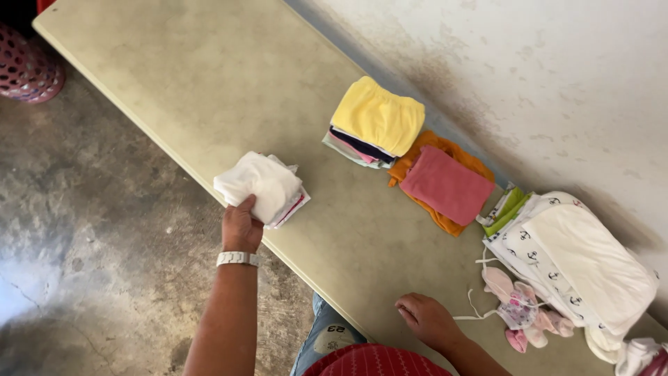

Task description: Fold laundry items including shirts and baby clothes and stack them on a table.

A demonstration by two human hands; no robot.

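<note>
Left hand (240,226) clenching a folded white cloth bundle (263,188) at frame centre-left, at the near edge of the long beige table (209,76). Right hand (426,319) lying loosely curled and grasping nothing, at lower centre on the tabletop. Sitting further right: yellow-topped stack of folded garments (376,118), pink cloth on orange cloth (447,184), white patterned fabric pile (577,257). Pink perforated basket (26,69) showing at upper left.
</note>
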